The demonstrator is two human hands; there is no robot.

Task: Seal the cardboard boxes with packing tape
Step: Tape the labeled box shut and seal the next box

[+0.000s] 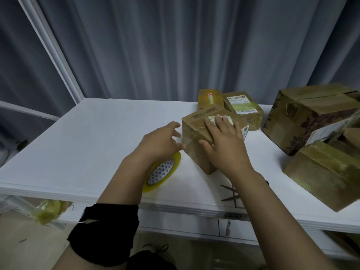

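Observation:
A small cardboard box (198, 151) stands in the middle of the white table (87, 143), with a strip of clear tape running over its top and down its near side. My right hand (222, 141) lies flat on the box's top, fingers spread, pressing on the tape. My left hand (161, 143) hovers just left of the box with fingers apart, fingertips close to its left side, holding nothing. A roll of yellowish packing tape (163, 174) lies flat on the table under my left wrist, partly hidden by it.
Scissors (231, 193) lie open near the table's front edge, partly under my right forearm. Two small boxes (243, 108) sit behind the centre box. Larger taped boxes (303, 117) crowd the right side. Grey curtains hang behind. Crumpled tape (48, 209) hangs below the front edge.

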